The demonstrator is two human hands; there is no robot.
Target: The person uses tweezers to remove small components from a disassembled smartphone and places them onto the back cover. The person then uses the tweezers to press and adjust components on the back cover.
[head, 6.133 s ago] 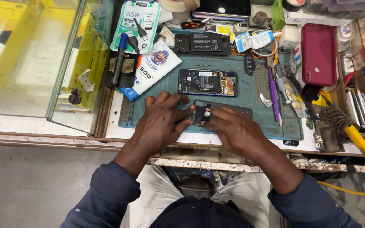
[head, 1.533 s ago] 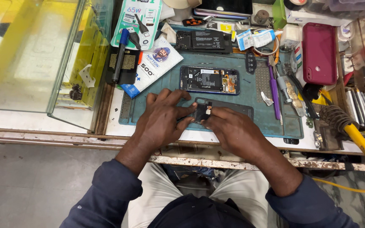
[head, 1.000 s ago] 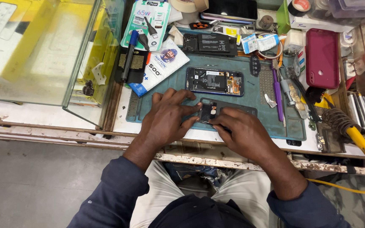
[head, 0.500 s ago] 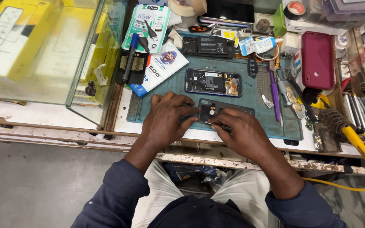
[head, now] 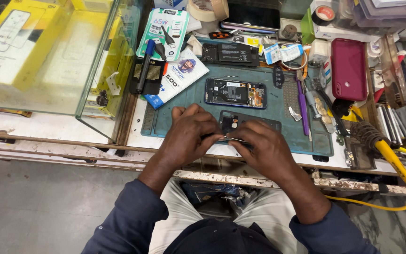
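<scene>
My left hand (head: pixel 190 136) rests on the near left part of a dark phone back cover (head: pixel 240 121) that lies on the teal work mat (head: pixel 306 136). My right hand (head: pixel 261 148) is closed on thin metal tweezers (head: pixel 233 139) whose tip points left, towards the fingers of my left hand. Both hands hide most of the cover; only its camera end shows between them. An opened phone (head: pixel 235 92) with bare circuit boards lies flat on the mat just beyond the cover.
A glass case (head: pixel 48 56) with yellow boxes stands at the left. A red phone case (head: pixel 348 69), a purple tool (head: pixel 302 106), a soldering iron (head: pixel 377 141) with a yellow cable, tape rolls and packets crowd the back and right.
The view has shifted slightly. Both hands stay on the back cover; the tweezers now show between them, pointing left.
</scene>
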